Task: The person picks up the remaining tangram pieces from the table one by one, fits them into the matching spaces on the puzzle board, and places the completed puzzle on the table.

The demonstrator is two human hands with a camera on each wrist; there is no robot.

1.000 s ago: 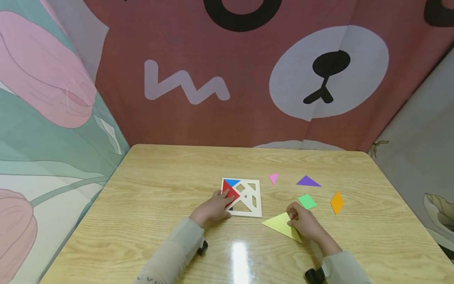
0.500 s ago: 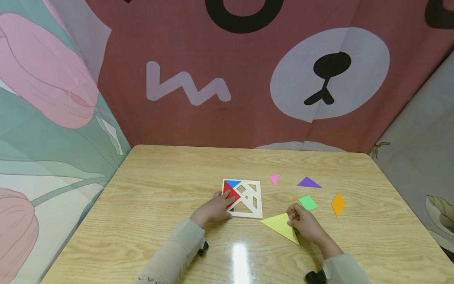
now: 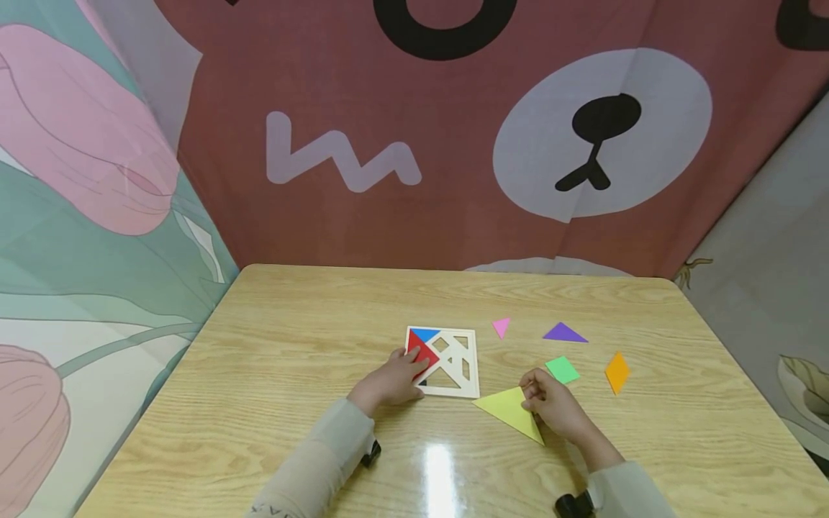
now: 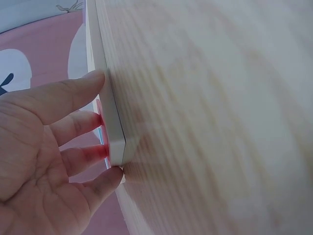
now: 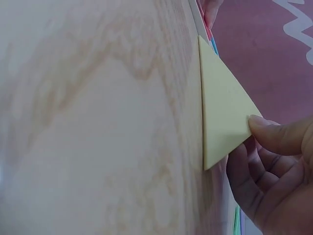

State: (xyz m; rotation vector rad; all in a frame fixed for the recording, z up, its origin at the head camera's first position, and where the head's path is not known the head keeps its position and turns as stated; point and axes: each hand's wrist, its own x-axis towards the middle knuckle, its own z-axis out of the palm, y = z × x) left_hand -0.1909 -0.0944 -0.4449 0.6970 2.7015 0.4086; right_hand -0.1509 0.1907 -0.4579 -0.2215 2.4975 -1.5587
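My left hand rests at the left side of a white tangram board, fingers touching a large red triangle set in it. In the left wrist view, the thumb lies at the board's edge, and the other fingers reach over that side. A blue triangle fills the slot behind the red one. My right hand pinches a large yellow triangle by its upper corner. Its left tip comes right up to the board's near right corner, and in the right wrist view its long edge faces the tabletop.
Loose tangram pieces lie right of the board: a pink triangle, a purple triangle, a green square and an orange parallelogram. Several slots in the board show bare wood. A printed cloth hangs behind the wooden table.
The right hand has shifted slightly left, bringing the yellow triangle a little nearer the board and turning it a bit. The left hand stays put.
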